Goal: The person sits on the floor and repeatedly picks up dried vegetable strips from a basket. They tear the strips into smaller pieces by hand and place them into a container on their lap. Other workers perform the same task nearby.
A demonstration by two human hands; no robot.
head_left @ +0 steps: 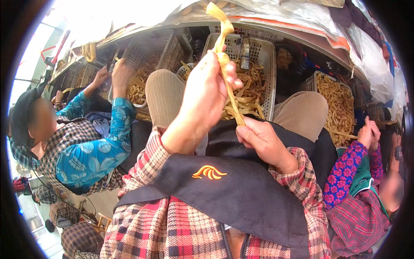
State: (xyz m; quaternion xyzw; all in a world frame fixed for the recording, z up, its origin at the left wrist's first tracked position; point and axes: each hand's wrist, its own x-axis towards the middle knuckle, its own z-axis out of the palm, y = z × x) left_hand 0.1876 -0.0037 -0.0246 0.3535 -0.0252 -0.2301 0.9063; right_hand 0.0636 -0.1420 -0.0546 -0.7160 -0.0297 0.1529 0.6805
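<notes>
A long, limp, yellowish strip (233,97), twisted and with a knot-like bulge, runs slantwise between my hands above my lap. My left hand (207,88) is closed round its upper part, and a folded loose end sticks up above the fingers. Lower and to the right, my right hand (261,140) pinches the bottom end between thumb and fingers. Behind my hands stands a white plastic basket (270,82) with many short yellow-brown pieces (252,80) and several longer strips in it. An upright metal piece (245,52) is at its far side.
Close on my left, a person in blue patterned sleeves (95,159) works over another basket (166,52). On my right, a person's hands (368,133) are beside a filled basket (334,101). A table edge draped with white plastic sheeting (284,16) runs across the far side.
</notes>
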